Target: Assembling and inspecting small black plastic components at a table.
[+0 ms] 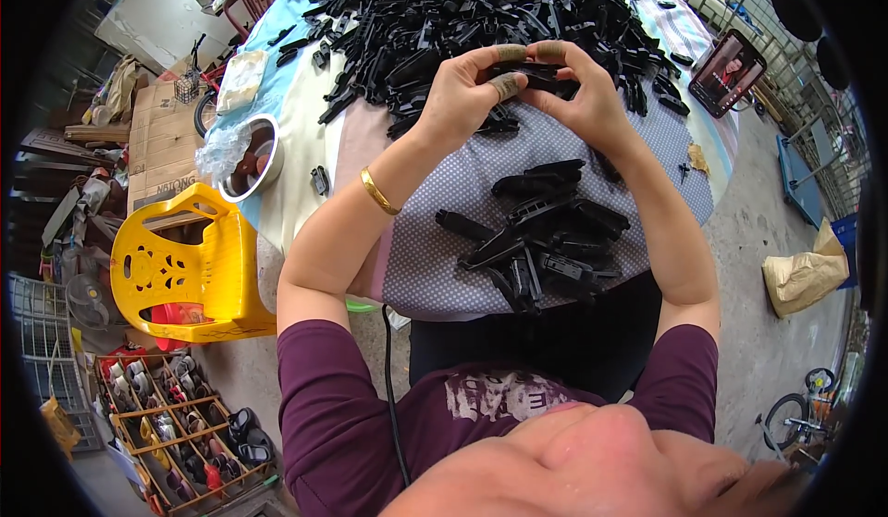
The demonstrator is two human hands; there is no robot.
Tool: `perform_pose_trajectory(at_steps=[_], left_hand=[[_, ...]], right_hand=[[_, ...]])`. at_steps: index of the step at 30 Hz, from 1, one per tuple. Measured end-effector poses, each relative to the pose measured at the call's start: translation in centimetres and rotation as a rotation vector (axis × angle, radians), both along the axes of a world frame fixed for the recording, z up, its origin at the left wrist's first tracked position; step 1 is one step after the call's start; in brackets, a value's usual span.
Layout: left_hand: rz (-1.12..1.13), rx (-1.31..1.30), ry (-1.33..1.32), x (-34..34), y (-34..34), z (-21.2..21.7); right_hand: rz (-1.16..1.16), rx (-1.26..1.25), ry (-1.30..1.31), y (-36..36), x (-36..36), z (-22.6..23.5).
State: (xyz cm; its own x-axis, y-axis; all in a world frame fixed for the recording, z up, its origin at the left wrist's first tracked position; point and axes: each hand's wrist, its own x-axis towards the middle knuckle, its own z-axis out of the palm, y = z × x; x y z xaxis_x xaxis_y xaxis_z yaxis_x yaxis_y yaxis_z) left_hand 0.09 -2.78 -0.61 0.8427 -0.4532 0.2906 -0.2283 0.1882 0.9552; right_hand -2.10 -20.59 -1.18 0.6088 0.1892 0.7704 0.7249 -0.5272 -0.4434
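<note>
Both hands are raised over the near part of the table, closed on one black plastic part [544, 75]. My left hand [460, 96] pinches its left end between thumb and fingers. My right hand [586, 99] grips the right end, and the fingertips of both hands almost meet. Tan tape wraps some fingertips. Behind the hands spreads a large heap of similar black plastic parts [462, 8]. Closer to my body, a smaller pile of black parts [541, 230] lies on the dotted cloth [416, 267]. The hands hide much of the held part's shape.
A phone [728, 73] stands at the table's right edge. On the left edge sit a metal bowl [268, 161] with a plastic bag and a white folded cloth [242, 80]. A yellow chair [208, 258] stands left of the table; a paper sack [805, 272] is at right.
</note>
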Motion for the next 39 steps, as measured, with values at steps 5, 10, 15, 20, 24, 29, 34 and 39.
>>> perform_pose_trajectory(at_steps=[5,10,15,20,24,29,34,39], left_hand=[[0.053,0.157,-0.262,-0.3,-0.1,-0.1],[0.103,0.223,-0.397,-0.6,0.0,0.6],[-0.099,0.184,-0.220,-1.0,0.4,1.2],[-0.541,0.508,-0.326,-2.9,-0.4,0.9],[-0.039,0.821,-1.011,-0.7,0.9,0.9],[0.203,1.181,-1.120,0.1,1.6,-0.5],[0.199,0.937,-1.131,1.0,1.3,-1.1],[0.258,0.614,-0.727,0.4,0.7,-0.3]], right_hand=[[0.209,0.073,0.684,-1.7,0.5,0.5],[0.210,0.121,0.495,-1.0,-0.1,0.8],[0.356,0.244,0.735,-3.5,0.9,1.5],[0.046,-0.088,0.459,-5.7,2.2,0.0],[-0.255,-0.575,0.321,-3.2,0.9,-0.4],[-0.357,-0.812,0.364,-1.9,0.5,0.1],[-0.454,-0.877,0.296,-1.5,0.4,-0.3],[-0.352,-0.804,0.379,-1.9,-0.4,0.4]])
